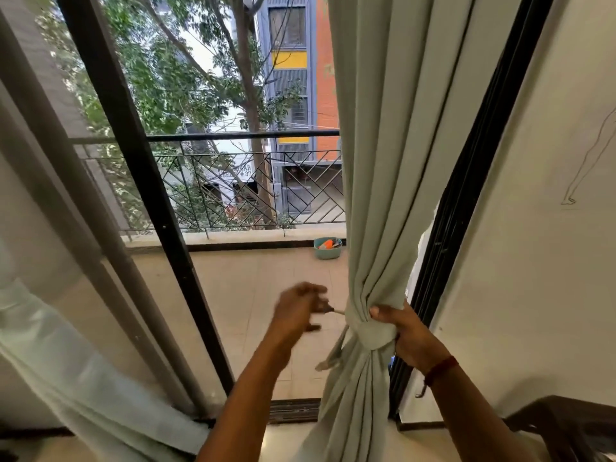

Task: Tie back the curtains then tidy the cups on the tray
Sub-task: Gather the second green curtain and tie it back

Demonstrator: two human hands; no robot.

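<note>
A pale green curtain (383, 161) hangs at the right of the glass door and is gathered into a bunch at waist height. A fabric tie-back band (373, 336) wraps around the bunch. My right hand (405, 335) grips the gathered curtain and the band from the right side. My left hand (298, 311), blurred, is just left of the bunch and pinches the thin end of the tie (338, 311). A loose strip of the tie (333, 356) dangles below. No cups or tray are in view.
A sheer white curtain (76, 361) hangs at the lower left beside the black door frame (150, 201). Beyond the glass lie a balcony floor, a metal railing (246, 185) and a small teal basket (327, 248). A dark wooden piece of furniture (566, 425) stands at the lower right.
</note>
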